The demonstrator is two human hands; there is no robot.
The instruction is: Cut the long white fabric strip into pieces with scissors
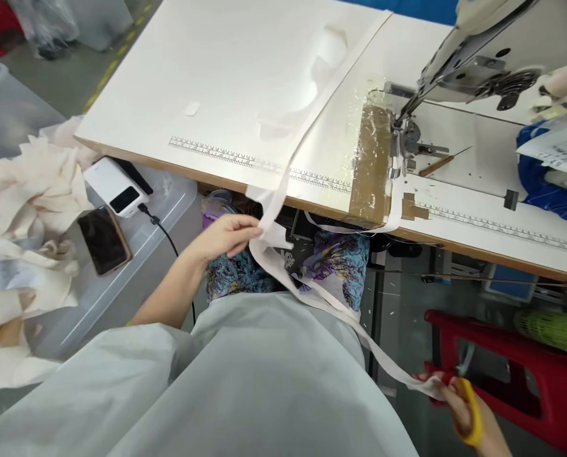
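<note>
My left hand [233, 235] pinches a long white fabric strip [276, 202] between thumb and fingers, just off the front edge of the table [226, 70]. From there one length of the strip runs up across the tabletop to its far side. Another length sags over my lap to my right hand [457, 403], low at the right, whose fingers are closed on it. A yellow loop [475, 416], like a scissors handle, sits around that hand; blades are not visible. Small white fabric pieces hang beside the strip near my left hand.
A sewing machine [483, 70] stands on the table's right, with a wooden-handled awl [438, 166] by its needle area. Left, a plastic bin [169, 203] carries a phone [103, 241], a white power bank [117, 187] and cream fabric scraps [31, 190]. A red stool [545, 387] is at right.
</note>
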